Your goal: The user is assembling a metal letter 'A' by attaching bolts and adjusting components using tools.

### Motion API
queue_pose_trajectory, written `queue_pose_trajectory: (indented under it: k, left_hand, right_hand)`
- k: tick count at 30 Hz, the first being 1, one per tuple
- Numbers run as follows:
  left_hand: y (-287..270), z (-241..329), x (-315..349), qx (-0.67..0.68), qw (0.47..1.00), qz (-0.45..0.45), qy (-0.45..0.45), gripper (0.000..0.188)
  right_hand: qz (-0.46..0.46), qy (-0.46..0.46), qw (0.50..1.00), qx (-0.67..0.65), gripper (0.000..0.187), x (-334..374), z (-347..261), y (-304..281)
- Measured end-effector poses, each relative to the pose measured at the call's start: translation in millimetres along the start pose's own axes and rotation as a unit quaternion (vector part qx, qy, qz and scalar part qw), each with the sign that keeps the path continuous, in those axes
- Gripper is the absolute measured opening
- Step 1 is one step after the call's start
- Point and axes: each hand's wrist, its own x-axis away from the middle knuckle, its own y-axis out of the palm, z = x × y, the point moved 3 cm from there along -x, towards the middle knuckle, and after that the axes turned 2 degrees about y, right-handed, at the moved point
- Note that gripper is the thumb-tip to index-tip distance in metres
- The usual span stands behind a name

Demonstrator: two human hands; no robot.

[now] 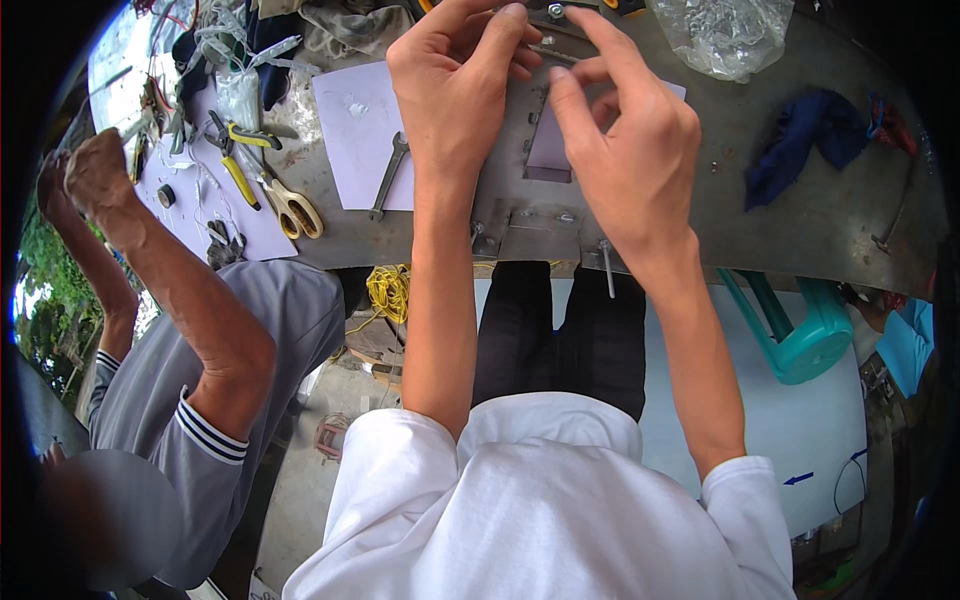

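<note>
Both my hands reach over the far part of a grey metal table. My left hand [455, 90] is curled, thumb against the fingers; whatever it holds, if anything, is hidden. To its right, my right hand [635, 135] has its thumb and index finger apart, other fingers bent, with nothing visible between them. Its index fingertip is close to a small shiny nut [556, 11] at the top edge. A thin metal rod [555, 54] lies between the hands, partly hidden. An open-ended wrench [390, 176] rests on pale paper [345, 130] beside my left forearm.
At left, a co-worker's arm [170, 250] reaches in near pliers [238, 165], scissors [293, 208] and wires. A clear plastic bag [725, 35] and dark blue cloth [808, 145] lie at right. A bolt [607, 268] sticks out at the near table edge. Below right stands a green stool [810, 345].
</note>
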Motion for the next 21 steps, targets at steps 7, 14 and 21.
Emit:
queue_pose_trajectory:
  k: [7,14,21]
  left_hand:
    - [-9.7,-3.4,6.2,-0.020,0.998,0.061,-0.009,0.013]
    - [-21.4,-0.8,4.8,-0.172,0.970,0.040,0.169,0.018]
    - [-6.7,-2.0,13.5,-0.293,0.930,-0.049,0.216,0.030]
  right_hand:
    - [0.051,0.070,0.995,-0.046,0.033,2.8,1.8,-0.8]
    - [0.057,0.079,0.995,-0.026,0.029,6.6,31.5,-14.5]
    - [0.043,0.082,0.995,-0.030,0.029,6.1,30.6,-9.5]
